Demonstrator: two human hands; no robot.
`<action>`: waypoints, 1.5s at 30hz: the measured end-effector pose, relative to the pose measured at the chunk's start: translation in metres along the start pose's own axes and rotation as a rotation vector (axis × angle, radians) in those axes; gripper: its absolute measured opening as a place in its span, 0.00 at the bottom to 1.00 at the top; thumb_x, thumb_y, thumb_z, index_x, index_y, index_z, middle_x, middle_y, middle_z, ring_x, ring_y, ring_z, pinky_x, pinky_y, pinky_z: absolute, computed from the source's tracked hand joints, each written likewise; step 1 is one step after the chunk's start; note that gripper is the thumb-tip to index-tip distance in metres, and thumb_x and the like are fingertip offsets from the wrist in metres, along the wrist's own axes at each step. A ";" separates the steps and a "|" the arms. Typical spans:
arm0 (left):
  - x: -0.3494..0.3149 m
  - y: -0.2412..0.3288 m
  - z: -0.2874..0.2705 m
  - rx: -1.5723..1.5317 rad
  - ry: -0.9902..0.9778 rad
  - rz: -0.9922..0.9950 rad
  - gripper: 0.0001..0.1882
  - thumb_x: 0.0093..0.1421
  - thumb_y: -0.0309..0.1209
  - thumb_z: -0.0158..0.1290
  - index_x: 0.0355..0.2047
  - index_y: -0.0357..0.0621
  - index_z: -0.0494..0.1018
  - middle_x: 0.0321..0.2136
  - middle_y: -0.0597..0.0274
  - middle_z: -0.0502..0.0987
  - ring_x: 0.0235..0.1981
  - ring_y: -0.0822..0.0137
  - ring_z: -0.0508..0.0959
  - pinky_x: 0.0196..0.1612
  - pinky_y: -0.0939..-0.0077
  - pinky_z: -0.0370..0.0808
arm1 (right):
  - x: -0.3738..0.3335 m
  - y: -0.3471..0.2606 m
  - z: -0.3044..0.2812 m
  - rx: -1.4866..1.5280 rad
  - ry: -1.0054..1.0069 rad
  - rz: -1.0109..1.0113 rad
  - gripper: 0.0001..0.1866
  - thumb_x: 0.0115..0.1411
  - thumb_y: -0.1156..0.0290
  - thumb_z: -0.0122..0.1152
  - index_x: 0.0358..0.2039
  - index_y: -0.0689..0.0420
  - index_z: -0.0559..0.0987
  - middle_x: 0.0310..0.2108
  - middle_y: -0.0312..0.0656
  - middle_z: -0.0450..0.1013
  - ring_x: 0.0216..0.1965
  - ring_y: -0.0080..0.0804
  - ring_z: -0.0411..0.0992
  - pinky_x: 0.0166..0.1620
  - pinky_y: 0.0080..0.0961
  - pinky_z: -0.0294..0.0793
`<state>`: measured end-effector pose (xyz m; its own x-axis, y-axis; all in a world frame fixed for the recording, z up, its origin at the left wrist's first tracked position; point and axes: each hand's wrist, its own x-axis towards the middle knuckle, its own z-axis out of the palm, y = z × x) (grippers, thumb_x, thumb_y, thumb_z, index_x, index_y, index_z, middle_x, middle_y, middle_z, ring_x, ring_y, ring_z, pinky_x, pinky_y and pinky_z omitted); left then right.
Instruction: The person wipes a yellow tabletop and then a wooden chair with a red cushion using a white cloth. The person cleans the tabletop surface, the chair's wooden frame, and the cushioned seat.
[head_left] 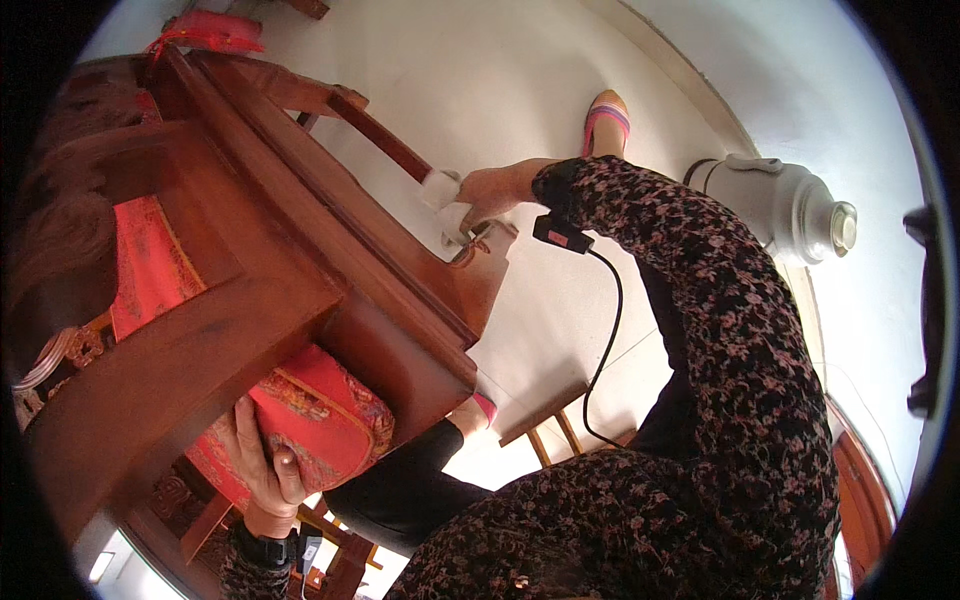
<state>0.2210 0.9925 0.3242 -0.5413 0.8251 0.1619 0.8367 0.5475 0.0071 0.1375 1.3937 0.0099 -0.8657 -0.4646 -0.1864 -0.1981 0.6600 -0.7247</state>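
My right hand (488, 195) reaches over the side of a dark reddish-brown wooden bench (270, 170). Its fingers are closed on a white cloth (440, 188), which is pressed around a narrow wooden rail (385, 138) low on the bench. At the lower left, my left hand (262, 468) lies against a red patterned cushion (320, 410), fingers stretched along its fabric beside the broad curved wooden armrest (190, 370). Part of that cushion is hidden behind the armrest.
A pale grey vacuum flask (775, 205) stands on the floor by the wall at right. A black box with a cable (562, 234) is at my right wrist. Another red cloth item (210, 32) sits at the far left. A wooden stool (548, 420) is below the bench corner.
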 end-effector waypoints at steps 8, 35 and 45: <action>0.004 -0.001 0.007 0.006 -0.071 -0.008 0.40 0.71 0.56 0.33 0.70 0.36 0.55 0.70 0.35 0.51 0.70 0.35 0.52 0.70 0.42 0.48 | -0.117 -0.145 -0.029 1.076 0.518 -0.157 0.30 0.70 0.46 0.51 0.51 0.64 0.77 0.43 0.42 0.78 0.44 0.28 0.75 0.49 0.29 0.75; 0.005 0.005 0.004 -0.016 -0.035 -0.005 0.33 0.71 0.48 0.39 0.66 0.34 0.61 0.69 0.39 0.54 0.72 0.40 0.51 0.72 0.46 0.45 | -0.094 -0.236 -0.093 0.619 0.801 -0.490 0.18 0.68 0.68 0.53 0.55 0.61 0.72 0.50 0.48 0.75 0.53 0.40 0.72 0.59 0.33 0.68; 0.011 0.006 0.007 -0.026 0.049 0.004 0.31 0.65 0.44 0.48 0.64 0.40 0.67 0.65 0.40 0.61 0.67 0.38 0.60 0.68 0.42 0.51 | -0.059 -0.245 -0.148 0.463 0.763 -0.231 0.23 0.69 0.54 0.53 0.45 0.65 0.78 0.34 0.40 0.78 0.36 0.27 0.72 0.42 0.32 0.73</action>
<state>0.2197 1.0059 0.3187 -0.5335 0.8194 0.2097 0.8413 0.5396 0.0320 0.1691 1.3467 0.2971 -0.9286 0.0685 0.3647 -0.3424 0.2203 -0.9134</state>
